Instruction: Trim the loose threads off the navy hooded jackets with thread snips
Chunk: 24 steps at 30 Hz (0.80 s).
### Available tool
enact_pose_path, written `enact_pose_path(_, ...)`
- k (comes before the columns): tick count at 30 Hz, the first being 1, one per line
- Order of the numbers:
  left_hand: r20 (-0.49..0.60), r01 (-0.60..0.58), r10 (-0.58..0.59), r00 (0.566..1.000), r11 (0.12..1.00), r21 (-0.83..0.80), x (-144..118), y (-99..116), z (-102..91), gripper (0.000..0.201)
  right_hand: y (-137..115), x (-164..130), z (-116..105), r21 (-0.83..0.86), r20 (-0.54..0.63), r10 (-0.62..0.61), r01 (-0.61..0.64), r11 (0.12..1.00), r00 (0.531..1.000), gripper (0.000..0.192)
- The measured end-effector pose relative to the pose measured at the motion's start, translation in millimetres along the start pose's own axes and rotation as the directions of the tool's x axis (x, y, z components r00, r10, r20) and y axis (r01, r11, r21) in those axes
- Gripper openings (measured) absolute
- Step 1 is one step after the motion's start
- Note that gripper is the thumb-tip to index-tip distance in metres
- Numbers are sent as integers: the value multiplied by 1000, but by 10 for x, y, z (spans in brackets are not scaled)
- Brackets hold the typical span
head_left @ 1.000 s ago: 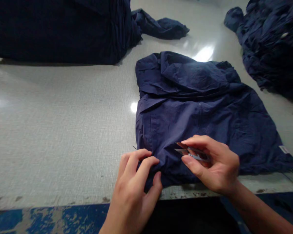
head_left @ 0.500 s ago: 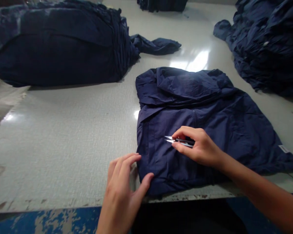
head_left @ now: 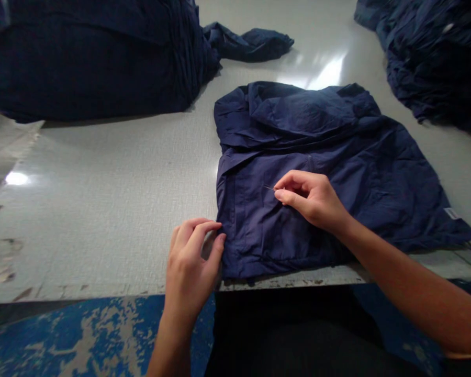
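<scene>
A navy garment (head_left: 255, 209) lies spread on the table, creased and bunched along its far side, with a small white label (head_left: 452, 213) at its right. My right hand (head_left: 312, 201) is above its middle, pinching thread snips (head_left: 269, 187). The snips are turned nearly edge-on, so only a thin blade line shows and the rest is hidden in the fingers. My left hand (head_left: 194, 256) is at the garment's near left edge, thumb and curved forefinger drawn close together on the cloth's border.
A large stack of navy cloth (head_left: 102, 68) sits at the far left, one loose end trailing right. Another navy heap (head_left: 435, 63) is at the far right. The pale table (head_left: 102, 209) has a chipped front edge; below is a worn blue floor (head_left: 102, 335).
My left thumb has come off the cloth's top toward the forefinger at the edge. My right hand has turned the snips edge-on. The view has tipped downward.
</scene>
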<state>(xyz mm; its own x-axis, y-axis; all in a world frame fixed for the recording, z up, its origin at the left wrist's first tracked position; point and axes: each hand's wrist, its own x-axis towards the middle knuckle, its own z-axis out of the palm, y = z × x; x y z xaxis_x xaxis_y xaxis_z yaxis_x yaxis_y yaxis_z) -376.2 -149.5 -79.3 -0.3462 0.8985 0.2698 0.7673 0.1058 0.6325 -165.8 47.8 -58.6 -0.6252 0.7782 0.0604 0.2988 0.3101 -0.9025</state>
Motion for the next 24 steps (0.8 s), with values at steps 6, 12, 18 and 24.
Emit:
enact_pose_path(6,-269,14,-128,955,921,-389,-317,85,-116,10,52,6,43,109,-20,-4,6,994,1000,19)
enact_pose_path(12,-69,-163,148,987,921,-354,-663,549,-42,22,-188,-164,-307,273,-253,-103,173,946,962,16)
enact_pose_path(18,118,-309,315,942,949,-65,-520,847,393,31,-358,-783,-835,33,-218,-102,112,993,971,15)
enact_pose_path(24,166,-203,186,968,975,90,-413,835,455,16,-44,-1001,-1193,-140,-76,-176,164,976,981,19)
